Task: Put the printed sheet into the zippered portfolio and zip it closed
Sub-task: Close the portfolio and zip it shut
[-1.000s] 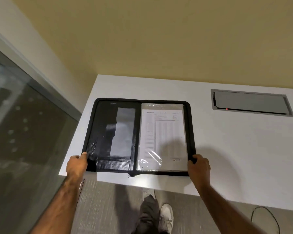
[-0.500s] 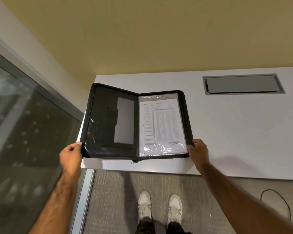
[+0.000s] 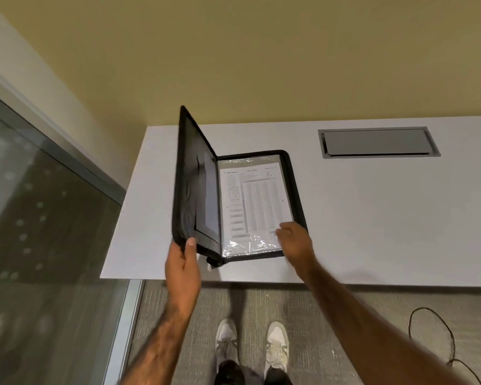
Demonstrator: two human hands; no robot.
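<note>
Now, we've got the portfolio (image 3: 295, 187) half folded near the front edge of the desk (image 3: 372, 218), toward seven o'clock: right half flat, left cover standing up. Our left hand (image 3: 182, 263) pinches that cover at its six o'clock corner, thumb inside. Our right hand (image 3: 292, 241) lies on the sheet (image 3: 257, 201) at five o'clock, fingers loose, pressing rather than gripping. The sheet sits under glossy clear plastic, so we reckon it's light and slick. The covers look stiff but padded, easy to swing from an edge. The zip pull (image 3: 211, 265) dangles at the spine's six o'clock end, and that's where we'd take hold next.
</note>
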